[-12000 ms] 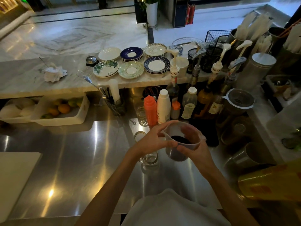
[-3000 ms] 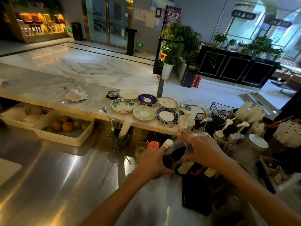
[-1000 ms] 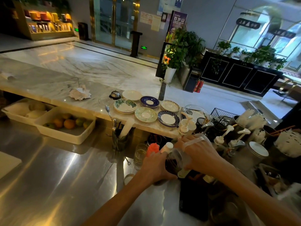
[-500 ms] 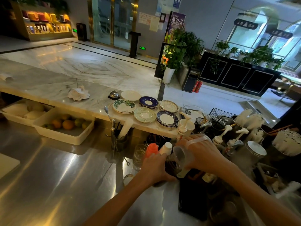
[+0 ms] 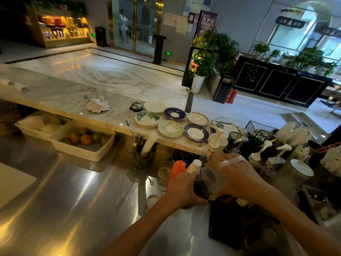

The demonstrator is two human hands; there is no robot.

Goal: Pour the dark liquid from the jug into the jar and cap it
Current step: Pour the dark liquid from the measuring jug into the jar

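Note:
My right hand grips a clear plastic jug and holds it tipped steeply to the left, its mouth facing down-left. Just under the jug's lip stands a glass jar that looks dark with liquid. My left hand wraps around the jar's left side and hides most of it. Both sit on the steel counter. A round metal-rimmed lid lies on the counter left of my left hand.
Behind the hands stand an orange squeeze bottle, a white bottle, a ribbed glass and several pump syrup bottles. A dark mat lies under my right forearm. Stacked saucers sit on the marble ledge, a fruit tray below it.
Since a second ago the jug has tipped further over the jar. Both hands keep their hold. Twelve seconds ago the jug was upright in both hands.

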